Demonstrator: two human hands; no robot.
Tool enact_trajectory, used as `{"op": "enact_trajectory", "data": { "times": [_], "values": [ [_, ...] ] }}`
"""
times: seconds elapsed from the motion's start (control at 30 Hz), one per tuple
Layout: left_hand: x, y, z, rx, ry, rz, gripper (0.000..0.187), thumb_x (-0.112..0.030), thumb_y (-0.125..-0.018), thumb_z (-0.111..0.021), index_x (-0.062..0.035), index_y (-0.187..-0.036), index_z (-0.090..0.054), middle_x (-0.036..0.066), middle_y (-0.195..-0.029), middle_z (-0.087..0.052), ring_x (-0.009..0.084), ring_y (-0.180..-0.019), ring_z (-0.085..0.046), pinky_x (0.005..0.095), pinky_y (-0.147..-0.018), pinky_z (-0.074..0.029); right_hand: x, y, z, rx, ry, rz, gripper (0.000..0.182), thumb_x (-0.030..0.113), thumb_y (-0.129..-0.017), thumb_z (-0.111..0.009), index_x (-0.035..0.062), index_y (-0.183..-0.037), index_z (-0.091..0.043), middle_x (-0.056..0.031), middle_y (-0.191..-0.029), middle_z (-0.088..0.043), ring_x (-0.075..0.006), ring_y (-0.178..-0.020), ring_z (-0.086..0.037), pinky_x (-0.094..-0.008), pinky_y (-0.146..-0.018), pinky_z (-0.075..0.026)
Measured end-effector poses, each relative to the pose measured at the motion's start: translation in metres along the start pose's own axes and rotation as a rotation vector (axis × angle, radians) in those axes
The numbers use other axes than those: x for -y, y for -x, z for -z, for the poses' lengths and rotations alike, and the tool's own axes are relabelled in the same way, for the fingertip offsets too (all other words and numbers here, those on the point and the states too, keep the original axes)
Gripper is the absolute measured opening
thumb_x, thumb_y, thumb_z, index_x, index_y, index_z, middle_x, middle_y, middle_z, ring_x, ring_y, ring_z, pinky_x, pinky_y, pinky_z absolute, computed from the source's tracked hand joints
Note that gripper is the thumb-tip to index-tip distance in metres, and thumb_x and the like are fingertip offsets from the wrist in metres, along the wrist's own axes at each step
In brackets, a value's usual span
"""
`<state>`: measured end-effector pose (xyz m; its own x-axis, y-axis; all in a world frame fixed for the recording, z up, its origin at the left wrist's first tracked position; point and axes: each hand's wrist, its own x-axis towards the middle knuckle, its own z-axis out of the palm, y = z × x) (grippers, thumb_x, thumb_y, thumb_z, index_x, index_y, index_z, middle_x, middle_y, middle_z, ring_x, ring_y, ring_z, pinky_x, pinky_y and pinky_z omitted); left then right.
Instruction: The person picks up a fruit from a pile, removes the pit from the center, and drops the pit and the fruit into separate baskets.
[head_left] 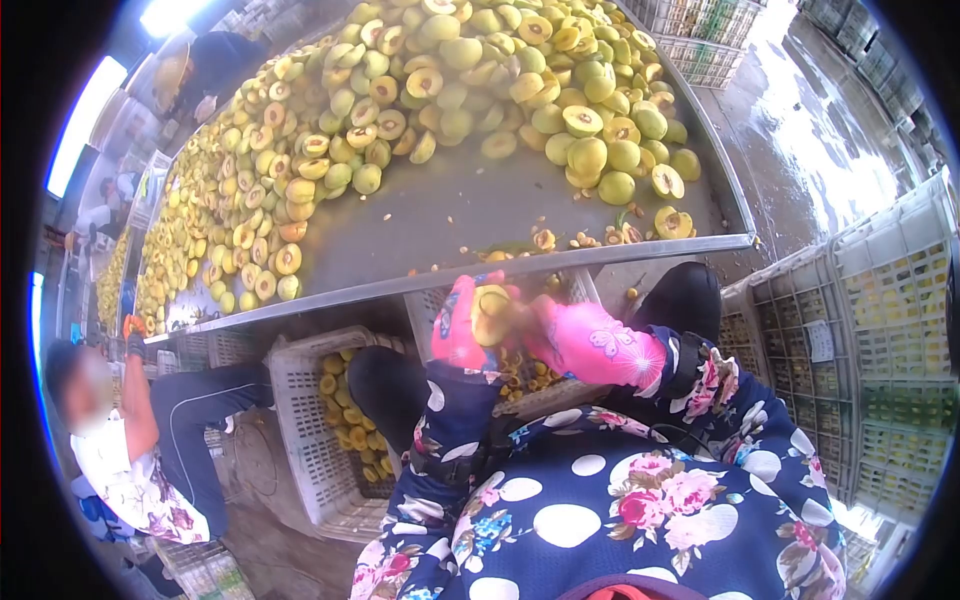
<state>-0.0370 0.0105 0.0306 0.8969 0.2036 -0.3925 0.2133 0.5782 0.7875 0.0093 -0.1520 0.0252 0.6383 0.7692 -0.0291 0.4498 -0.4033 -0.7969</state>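
Observation:
My left hand (458,325), in a pink glove, is closed around a yellow-green fruit (489,312) held just below the front edge of the metal table (440,215). My right hand (585,342), also in a pink glove, presses against the same fruit from the right; whether it holds a tool is hidden by blur. Both hands are over a white crate (560,392) with fruit pieces in it, between my knees. A large heap of whole and halved fruits (420,90) covers the far part of the table.
A second white crate (310,440) with yellow halves stands on the left by my knee. A seated person (140,440) works at the left. Stacked plastic crates (880,330) stand at the right, on wet floor (810,130). Pits and scraps (590,238) lie along the table's front edge.

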Motion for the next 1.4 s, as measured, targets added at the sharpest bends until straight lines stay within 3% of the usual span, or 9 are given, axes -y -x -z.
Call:
{"op": "enact_trajectory", "data": {
  "times": [0.2, 0.3, 0.5, 0.67, 0.83, 0.97, 1.13, 1.37, 1.4],
  "values": [
    [0.018, -0.019, 0.022, 0.014, -0.322, -0.156, 0.037, -0.032, -0.095, -0.039, -0.0024, -0.104, -0.059, 0.007, -0.085, -0.064, 0.0124, -0.068, -0.06, 0.0226, -0.053, -0.045, -0.039, -0.008, -0.029, 0.176, -0.299, -0.131, 0.026, 0.024, -0.084, -0.056, 0.0011, -0.09, -0.044, -0.0206, -0.072, -0.058, -0.0381, -0.069, -0.059, -0.0442, -0.058, -0.046],
    [0.017, -0.024, 0.026, -0.016, -0.377, 0.026, 0.043, -0.041, -0.093, -0.039, -0.0044, -0.107, -0.057, 0.007, -0.087, -0.063, 0.0135, -0.067, -0.06, 0.0234, -0.049, -0.043, -0.059, -0.013, -0.041, 0.287, -0.472, -0.147, 0.026, 0.023, -0.085, -0.053, -0.0001, -0.092, -0.045, -0.021, -0.073, -0.058, -0.0357, -0.072, -0.06, -0.0421, -0.061, -0.046],
    [0.057, -0.045, 0.055, -0.061, -0.127, 0.057, 0.039, -0.038, -0.092, -0.044, -0.0035, -0.104, -0.058, 0.008, -0.087, -0.064, 0.0153, -0.07, -0.061, 0.0252, -0.051, -0.045, -0.051, -0.011, -0.043, 0.255, -0.123, -0.149, 0.029, 0.023, -0.086, -0.05, -0.0041, -0.096, -0.045, -0.0209, -0.074, -0.058, -0.0349, -0.072, -0.06, -0.0403, -0.061, -0.045],
    [0.074, -0.045, 0.045, -0.354, -0.03, -0.063, 0.029, -0.021, -0.082, -0.066, -0.0005, -0.1, -0.058, 0.009, -0.085, -0.064, 0.0157, -0.073, -0.061, 0.0266, -0.061, -0.049, -0.051, -0.009, -0.06, 0.208, -0.07, -0.175, 0.03, 0.024, -0.087, -0.049, -0.0046, -0.096, -0.046, -0.021, -0.073, -0.058, -0.0347, -0.069, -0.059, -0.0426, -0.06, -0.044],
    [0.107, -0.077, 0.063, -0.509, -0.144, -0.143, 0.027, -0.013, -0.076, -0.072, 0.0023, -0.094, -0.058, 0.01, -0.08, -0.064, 0.0146, -0.068, -0.06, 0.0248, -0.06, -0.049, -0.103, -0.013, -0.106, 0.248, -0.503, -0.303, 0.031, 0.029, -0.092, -0.035, 0.0012, -0.096, -0.049, -0.0138, -0.073, -0.059, -0.0296, -0.065, -0.057, -0.0405, -0.063, -0.044],
    [0.113, -0.084, 0.07, -0.521, -0.077, -0.087, 0.026, -0.008, -0.076, -0.071, 0.0039, -0.094, -0.058, 0.012, -0.083, -0.064, 0.0167, -0.071, -0.061, 0.0276, -0.064, -0.051, -0.068, -0.024, -0.084, 0.416, -0.262, -0.471, 0.034, 0.008, -0.081, -0.054, 0.0055, -0.115, -0.049, -0.0059, -0.074, -0.058, -0.0145, -0.065, -0.055, -0.0278, -0.057, -0.045],
    [0.127, -0.096, 0.087, -0.566, -0.066, -0.092, 0.025, -0.005, -0.075, -0.071, 0.0045, -0.094, -0.057, 0.013, -0.085, -0.064, 0.0179, -0.072, -0.062, 0.0289, -0.066, -0.052, -0.145, -0.033, -0.168, 0.248, -0.317, -0.214, 0.029, 0.009, -0.082, -0.054, 0.0028, -0.11, -0.053, -0.009, -0.079, -0.06, -0.0159, -0.066, -0.058, -0.0263, -0.056, -0.046],
    [0.144, -0.109, 0.109, -0.601, -0.075, -0.106, 0.025, -0.002, -0.074, -0.07, 0.0054, -0.094, -0.057, 0.014, -0.087, -0.063, 0.0195, -0.074, -0.062, 0.0308, -0.07, -0.052, -0.094, -0.05, -0.117, 0.557, -0.326, -0.597, 0.016, 0.01, -0.08, -0.06, 0.0004, -0.093, -0.06, -0.0128, -0.085, -0.061, -0.0187, -0.073, -0.059, -0.0305, -0.059, -0.047],
    [0.146, -0.111, 0.111, -0.606, -0.076, -0.107, 0.025, -0.001, -0.074, -0.07, 0.0055, -0.094, -0.057, 0.014, -0.087, -0.063, 0.0198, -0.074, -0.062, 0.031, -0.07, -0.052, -0.103, -0.048, -0.126, 0.487, -0.266, -0.459, 0.015, 0.011, -0.081, -0.06, 0.0005, -0.092, -0.06, -0.0121, -0.082, -0.061, -0.0184, -0.07, -0.058, -0.0303, -0.057, -0.047]
  ]
}}
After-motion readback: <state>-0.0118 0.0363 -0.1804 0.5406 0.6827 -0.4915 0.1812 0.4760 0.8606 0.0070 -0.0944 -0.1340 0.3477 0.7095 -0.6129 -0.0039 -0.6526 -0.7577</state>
